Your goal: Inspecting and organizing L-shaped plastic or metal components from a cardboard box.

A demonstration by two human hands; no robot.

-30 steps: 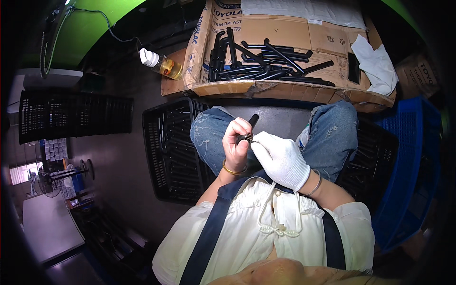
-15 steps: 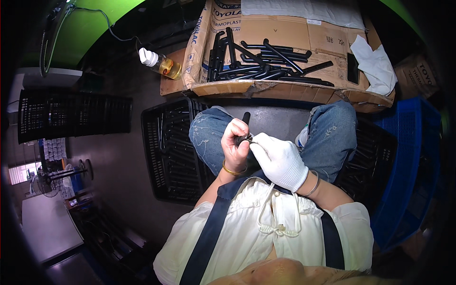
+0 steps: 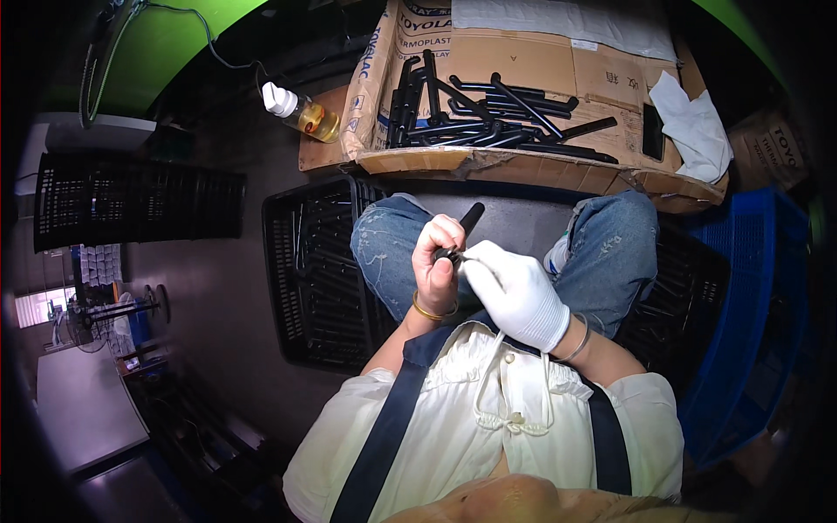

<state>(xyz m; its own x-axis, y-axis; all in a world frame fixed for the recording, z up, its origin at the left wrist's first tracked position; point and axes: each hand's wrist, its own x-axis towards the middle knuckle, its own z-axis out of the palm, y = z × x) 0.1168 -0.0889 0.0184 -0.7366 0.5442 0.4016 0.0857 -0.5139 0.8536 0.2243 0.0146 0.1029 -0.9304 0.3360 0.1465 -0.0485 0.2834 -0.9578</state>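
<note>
The left hand grips a black rod, now tipped farther right, the right hand, fingers' hold unclear, seemingly still working it.

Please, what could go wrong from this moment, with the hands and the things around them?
The bare left hand holds a black part close against the gloved right hand, so a slip might hurt the uncovered hand. The black bars lie crossed in the cardboard box; pulling one could drag others. The bottle stands close beside the box, so a bump could tip it.
</note>
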